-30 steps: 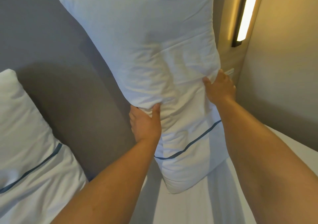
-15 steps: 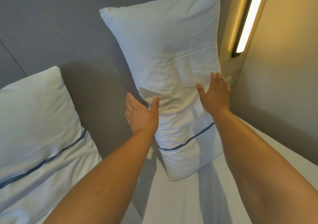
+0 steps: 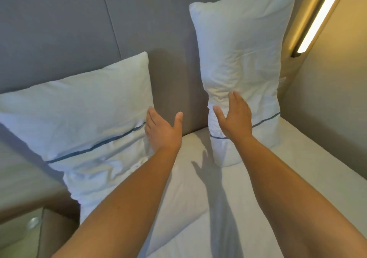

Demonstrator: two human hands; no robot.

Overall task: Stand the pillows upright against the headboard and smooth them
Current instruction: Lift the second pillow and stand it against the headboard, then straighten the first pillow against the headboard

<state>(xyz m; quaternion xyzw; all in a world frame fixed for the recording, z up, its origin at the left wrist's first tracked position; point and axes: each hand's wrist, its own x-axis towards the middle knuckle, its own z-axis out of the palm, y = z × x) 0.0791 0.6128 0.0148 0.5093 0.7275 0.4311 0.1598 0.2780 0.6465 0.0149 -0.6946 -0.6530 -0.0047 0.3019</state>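
Observation:
Two white pillows with a thin blue stripe are on the bed. The right pillow [image 3: 244, 63] stands upright on its short end, leaning on the grey padded headboard [image 3: 79, 25], creased at its waist. The left pillow [image 3: 79, 116] leans lower and slanted against the headboard, its bottom end rumpled on the sheet. My right hand [image 3: 234, 116] is open, fingers spread, in front of the right pillow's lower part; contact cannot be told. My left hand [image 3: 162, 130] is open by the left pillow's right edge, holding nothing.
The white bedsheet [image 3: 198, 188] covers the mattress. A beige wall [image 3: 327, 103] with a lit vertical light strip [image 3: 315, 19] closes the right side. A wooden bedside surface [image 3: 23, 178] with a round metal fitting [image 3: 32, 221] lies at the lower left.
Both hands let go of the right pillow, which now stands on its own against the headboard. My left hand has moved left to the other pillow. The view has pulled back and down.

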